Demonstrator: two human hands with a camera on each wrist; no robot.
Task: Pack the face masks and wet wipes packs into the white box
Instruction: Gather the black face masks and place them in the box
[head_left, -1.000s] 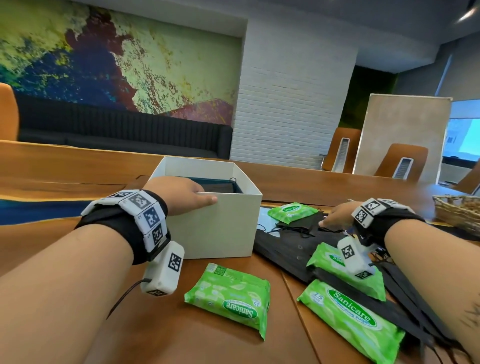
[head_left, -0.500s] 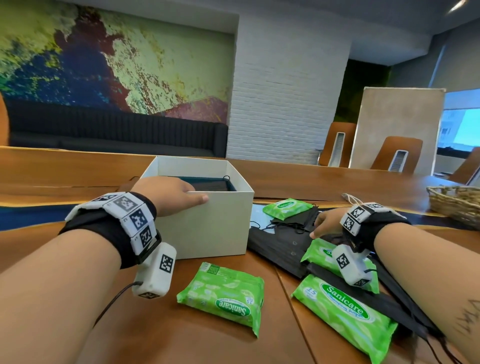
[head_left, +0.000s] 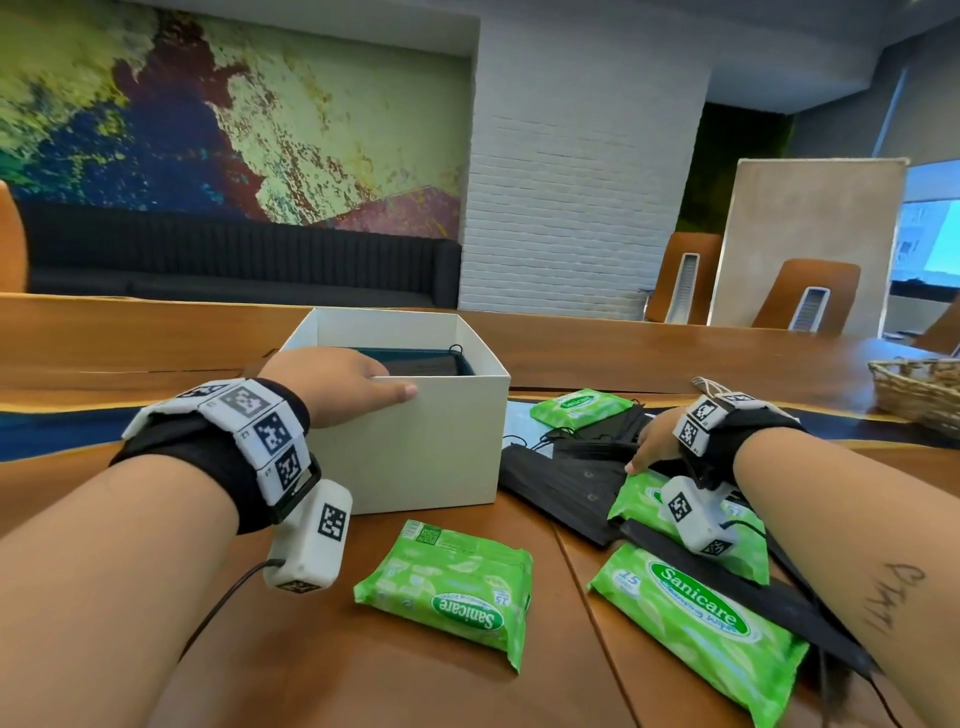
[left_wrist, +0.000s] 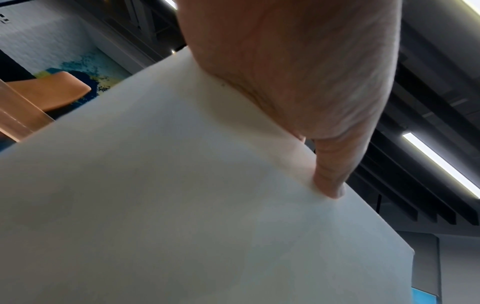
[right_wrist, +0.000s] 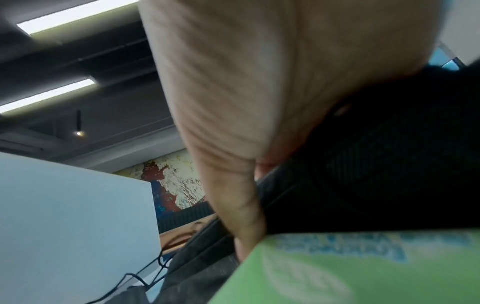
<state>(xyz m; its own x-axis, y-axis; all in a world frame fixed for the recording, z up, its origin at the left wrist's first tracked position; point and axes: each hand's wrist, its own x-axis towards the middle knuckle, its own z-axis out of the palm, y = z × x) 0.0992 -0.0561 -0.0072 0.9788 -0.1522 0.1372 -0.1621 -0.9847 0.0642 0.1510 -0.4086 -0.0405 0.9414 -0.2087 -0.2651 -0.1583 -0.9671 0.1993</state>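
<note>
While the black face masks (head_left: 571, 470) lie fanned across the table (head_left: 156, 332), their long axis slanting from the box's near corner toward my right forearm, my right hand (head_left: 655, 441) sits at their far end, thumb down at the seam between mask stack and a wet wipes pack (head_left: 641, 501). In the right wrist view the thumb presses along the mask edge; the other fingers are hidden, so I cannot tell whether this grip has closed. The white box (head_left: 415, 447) stands just left of that grip, open, with dark masks already inside. My left grip (head_left: 337, 382) is clamped on the box's near rim, thumb outside, fingers over the edge. Three more packs lie apart: beyond (head_left: 576, 408), near right (head_left: 696, 629), near centre (head_left: 447, 579). The right hand is the nearer; I judge a short leftward carry.
</note>
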